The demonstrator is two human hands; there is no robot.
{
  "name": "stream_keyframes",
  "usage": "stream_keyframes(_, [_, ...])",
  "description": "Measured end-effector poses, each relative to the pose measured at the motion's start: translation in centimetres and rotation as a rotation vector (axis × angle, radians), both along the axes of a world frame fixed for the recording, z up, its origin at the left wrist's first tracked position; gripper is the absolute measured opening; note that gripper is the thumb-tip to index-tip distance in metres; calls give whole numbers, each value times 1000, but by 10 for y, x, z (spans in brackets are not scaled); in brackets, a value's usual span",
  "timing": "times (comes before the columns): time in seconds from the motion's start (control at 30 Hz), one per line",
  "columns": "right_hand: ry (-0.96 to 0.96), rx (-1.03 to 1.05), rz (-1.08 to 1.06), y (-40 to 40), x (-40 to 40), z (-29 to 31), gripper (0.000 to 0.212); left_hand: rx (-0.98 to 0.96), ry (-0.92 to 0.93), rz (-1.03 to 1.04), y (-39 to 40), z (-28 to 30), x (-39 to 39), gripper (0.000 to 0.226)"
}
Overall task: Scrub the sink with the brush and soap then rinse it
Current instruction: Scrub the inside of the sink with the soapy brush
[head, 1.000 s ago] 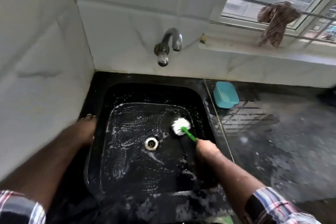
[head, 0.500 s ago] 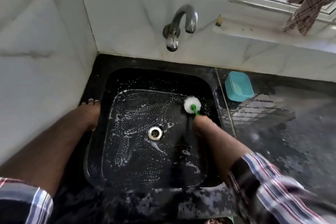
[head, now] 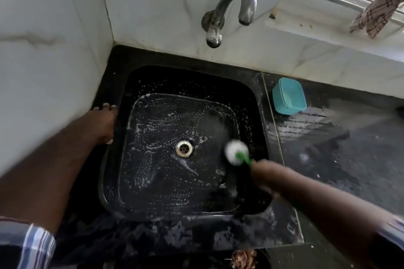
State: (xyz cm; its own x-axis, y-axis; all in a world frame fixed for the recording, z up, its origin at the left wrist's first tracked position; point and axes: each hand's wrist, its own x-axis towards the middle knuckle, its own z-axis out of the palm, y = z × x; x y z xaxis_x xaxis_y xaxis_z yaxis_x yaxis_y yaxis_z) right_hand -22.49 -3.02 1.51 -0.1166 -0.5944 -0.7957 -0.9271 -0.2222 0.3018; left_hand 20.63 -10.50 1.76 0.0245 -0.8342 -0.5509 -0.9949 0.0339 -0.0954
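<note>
The brush [head: 237, 152] is gripped by the right hand [head: 265, 173], handle angled up-left, head on the sink [head: 258, 116] floor right of the drain [head: 184, 148]. The left hand [head: 102, 122] is rested flat, fingers straight, on the left rim.

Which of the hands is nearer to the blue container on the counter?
Right. The right hand holds the brush in the sink's right part, below-left of the blue container; the left hand rests on the sink's left rim.

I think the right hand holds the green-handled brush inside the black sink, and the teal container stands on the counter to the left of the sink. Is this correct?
Not quite. The head view shows the teal container on the counter to the right of the black sink, not the left. The rest holds: the right hand grips the green-handled brush inside the sink.
</note>
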Motion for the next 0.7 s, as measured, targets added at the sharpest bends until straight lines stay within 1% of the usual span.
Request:
stream_keyframes(0.03, [21,-81,13,-21,7,4,40,-1,1,-3,0,0,-1,109])
stream_keyframes(0.1, [-44,-243,-68,-60,16,10,38,-7,2,0,2,1,-2,109])
stream_keyframes(0.13, [-41,-254,-45,-74,22,15,37,-10,2,4,2,2,-1,109])
stream_keyframes(0.17, [-24,-241,4,-70,24,23,37,-6,8,6,2,3,-1,109])
stream_keyframes(0.2, [28,-214,78,-59,20,27,37,1,18,8,2,3,0,109])
stream_keyframes(0.27, [73,-143,246,-17,5,35,42,-11,33,16,3,5,0,108])
stream_keyframes(0.33, [120,35,302,25,-9,51,49,-20,40,10,4,6,0,108])
stream_keyframes(0.37, [150,138,293,42,-12,60,50,-24,39,6,4,7,0,108])
stream_keyframes(0.4, [182,203,295,51,-14,68,50,-25,41,8,5,7,0,108])
stream_keyframes(0.43, [200,220,316,52,-14,79,49,-24,45,14,5,8,0,108])
stream_keyframes(0.47, [210,181,341,42,-15,91,48,-24,49,20,5,8,-1,108])
stream_keyframes(0.5, [223,95,347,26,-16,97,46,-23,52,25,6,8,-1,109])
stream_keyframes(0.6, [175,-275,242,-21,-20,90,42,-27,82,45,8,10,-4,108])
stream_keyframes(0.63, [138,-307,214,-29,-17,79,42,-29,83,52,9,10,-5,107])
stream_keyframes(0.7, [47,-252,95,-28,-8,54,38,-36,84,54,9,10,-6,105])
